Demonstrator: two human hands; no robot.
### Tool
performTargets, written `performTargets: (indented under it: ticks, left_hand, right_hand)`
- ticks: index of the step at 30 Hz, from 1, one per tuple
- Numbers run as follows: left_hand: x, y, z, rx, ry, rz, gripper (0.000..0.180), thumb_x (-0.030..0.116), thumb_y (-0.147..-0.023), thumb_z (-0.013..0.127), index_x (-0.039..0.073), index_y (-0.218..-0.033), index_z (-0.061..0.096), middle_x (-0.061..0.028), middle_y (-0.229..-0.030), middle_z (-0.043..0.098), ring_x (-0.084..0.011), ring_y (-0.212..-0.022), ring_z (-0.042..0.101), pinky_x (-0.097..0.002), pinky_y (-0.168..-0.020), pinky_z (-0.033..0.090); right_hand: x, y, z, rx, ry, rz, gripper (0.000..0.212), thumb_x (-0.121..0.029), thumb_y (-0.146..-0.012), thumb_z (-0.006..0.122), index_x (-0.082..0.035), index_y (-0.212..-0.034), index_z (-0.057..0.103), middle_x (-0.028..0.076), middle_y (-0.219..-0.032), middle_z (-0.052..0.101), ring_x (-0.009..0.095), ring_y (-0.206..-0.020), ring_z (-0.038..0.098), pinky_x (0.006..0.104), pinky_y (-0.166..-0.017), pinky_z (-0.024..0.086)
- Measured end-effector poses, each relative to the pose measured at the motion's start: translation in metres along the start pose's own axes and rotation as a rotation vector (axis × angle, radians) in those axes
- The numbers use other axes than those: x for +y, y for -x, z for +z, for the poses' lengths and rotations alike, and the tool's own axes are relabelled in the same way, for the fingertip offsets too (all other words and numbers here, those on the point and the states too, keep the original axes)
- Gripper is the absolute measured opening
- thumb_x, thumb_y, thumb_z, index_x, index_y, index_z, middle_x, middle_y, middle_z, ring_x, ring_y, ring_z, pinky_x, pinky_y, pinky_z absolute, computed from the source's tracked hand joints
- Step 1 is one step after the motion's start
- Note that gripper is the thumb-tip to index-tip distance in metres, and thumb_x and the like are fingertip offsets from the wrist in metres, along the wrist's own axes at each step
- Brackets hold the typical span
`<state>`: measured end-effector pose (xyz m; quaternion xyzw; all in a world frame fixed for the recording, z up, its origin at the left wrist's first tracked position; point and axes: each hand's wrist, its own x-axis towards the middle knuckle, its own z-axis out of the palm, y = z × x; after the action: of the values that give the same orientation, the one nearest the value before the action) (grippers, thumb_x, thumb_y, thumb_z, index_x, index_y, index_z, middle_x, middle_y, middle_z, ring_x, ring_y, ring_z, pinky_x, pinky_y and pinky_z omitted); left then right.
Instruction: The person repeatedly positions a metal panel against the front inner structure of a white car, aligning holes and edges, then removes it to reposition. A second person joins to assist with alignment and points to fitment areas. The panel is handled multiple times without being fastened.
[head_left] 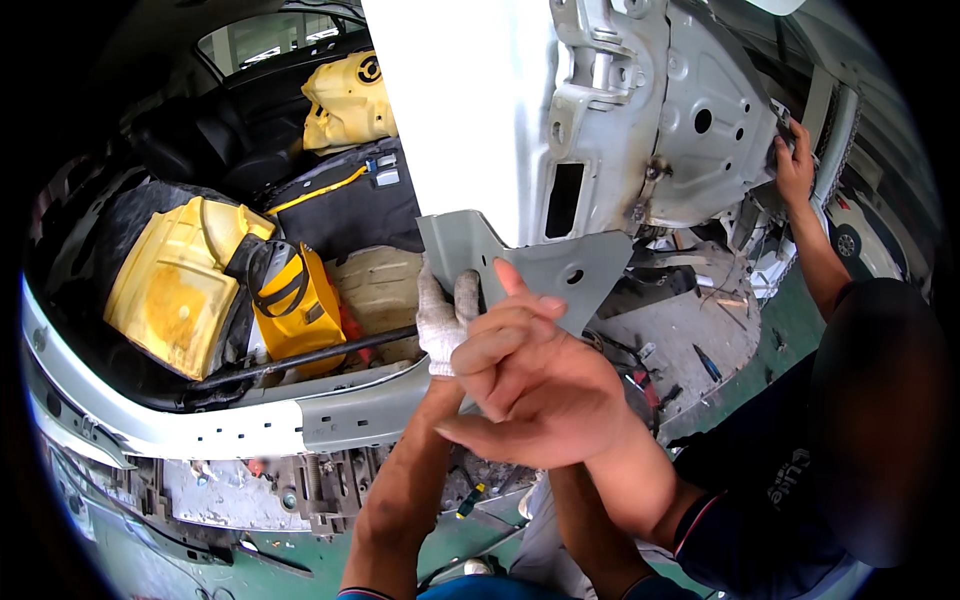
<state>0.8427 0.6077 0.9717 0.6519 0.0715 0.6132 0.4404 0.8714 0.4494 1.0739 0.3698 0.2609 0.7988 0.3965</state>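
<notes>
The car body [260, 430] fills most of what is before me, its cabin open on my left. A co-worker in a dark shirt [745, 545] leans in from the right. Ahead of me stands a tall white panel [465, 110], joined to bare, scorched metalwork [690, 130]. In the cabin lie two moulded yellow pieces, one near [178, 290] and one farther back [350, 100]. The grey metal panel [600, 262] I am working at sits along the lower end of the white one, its holed flap reaching to the right. Beside the nearer yellow piece is a yellow bag [315, 318], with a black bar [325, 351] crossing in front. My gloved left hand [447, 322] is at the grey panel's left edge, fingers pointing up against it; I cannot tell whether they grip. My right hand is hidden behind the co-worker's bare hand [545, 385], its fingers loosely curled, so I cannot tell its state. A yellow-and-black handled tool [470, 499] lies below.
</notes>
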Motion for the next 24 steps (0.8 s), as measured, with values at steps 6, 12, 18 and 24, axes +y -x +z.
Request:
performTargets:
  ticks: [6, 12, 18, 24]
  left_hand:
    - [-0.011, -0.007, -0.007, 0.174, -0.244, -0.218, 0.054, 0.021, -0.102, 0.068, -0.002, -0.148, 0.052, -0.0245, -0.124, 0.072, -0.036, -0.108, 0.072, -0.0444, -0.097, 0.054]
    - [-0.005, -0.006, -0.005, 0.184, -0.291, -0.221, 0.051, 0.021, -0.102, 0.067, -0.002, -0.146, 0.053, -0.0244, -0.122, 0.072, -0.0367, -0.109, 0.072, -0.044, -0.097, 0.054]
    - [-0.002, -0.006, -0.003, 0.191, -0.281, -0.224, 0.049, 0.021, -0.103, 0.067, -0.002, -0.144, 0.054, -0.0237, -0.12, 0.073, -0.0347, -0.108, 0.072, -0.0436, -0.097, 0.055]
    - [0.0, -0.007, -0.003, 0.193, -0.278, -0.248, 0.049, 0.021, -0.103, 0.067, -0.003, -0.144, 0.054, -0.0234, -0.122, 0.072, -0.0328, -0.108, 0.071, -0.0429, -0.097, 0.054]
  right_hand:
    - [-0.088, 0.044, -0.044, -0.284, -1.5, 0.519, 0.061, -0.058, -0.104, 0.049, 0.002, -0.097, 0.044, 0.014, -0.089, 0.047, 0.031, -0.096, 0.054, 0.0586, -0.122, 0.03]
    - [-0.191, 0.083, -0.111, -0.56, -2.664, 1.912, 0.058, -0.055, -0.104, 0.052, 0.003, -0.103, 0.044, 0.014, -0.094, 0.049, 0.031, -0.099, 0.055, 0.0571, -0.122, 0.031]
    - [-0.204, 0.092, -0.115, -0.549, -2.709, 1.997, 0.056, -0.052, -0.103, 0.055, 0.003, -0.108, 0.044, 0.014, -0.099, 0.05, 0.03, -0.102, 0.055, 0.0556, -0.121, 0.032]
    - [-0.2, 0.091, -0.117, -0.546, -2.711, 2.043, 0.055, -0.049, -0.102, 0.058, 0.003, -0.114, 0.044, 0.014, -0.103, 0.052, 0.03, -0.104, 0.056, 0.0541, -0.121, 0.033]
